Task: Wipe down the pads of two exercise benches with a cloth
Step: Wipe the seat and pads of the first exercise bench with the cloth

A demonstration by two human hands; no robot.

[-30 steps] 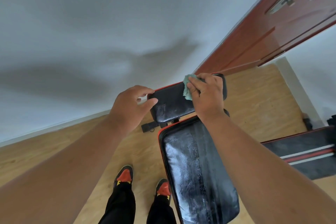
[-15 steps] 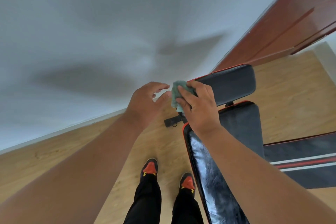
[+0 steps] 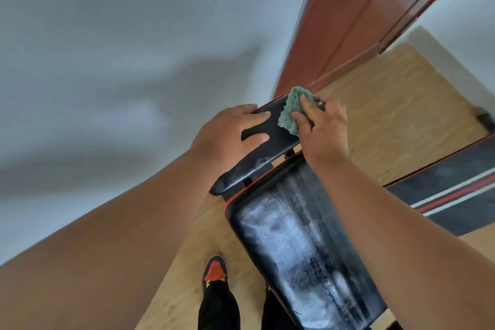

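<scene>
Closest to the camera, the long back pad [image 3: 308, 254] of the bench is seen: glossy black vinyl, a rounded rectangle with a thin red piping round its edge, and streaky pale smears all over the surface. Its long axis runs from the bottom right of the view up toward the wall, so the narrow end points away from the person. Just left of that pad, a black shoe with a red-orange toe [image 3: 215, 272] and black trouser legs are planted on the pale wood-grain floor [image 3: 401, 115].

Beyond the far end of the back pad, a shorter black pad [image 3: 270, 139] is mounted, same shiny vinyl, lying crosswise and tilted, with a small gap left between the two. The left hand [image 3: 230, 134] is wrapped round the left part of this short pad, thumb on top and fingers over the far edge. A crumpled teal cloth [image 3: 292, 111], soft and terry-looking, is bunched and pinched in the right hand [image 3: 321, 126] and pressed against the short pad's right end.

To the right of the back pad, a second dark pad with red and white stripes [image 3: 455, 195] is partly visible. Farther off, a reddish-brown wooden door [image 3: 361, 13] and a plain grey-white wall [image 3: 120, 48] are seen.
</scene>
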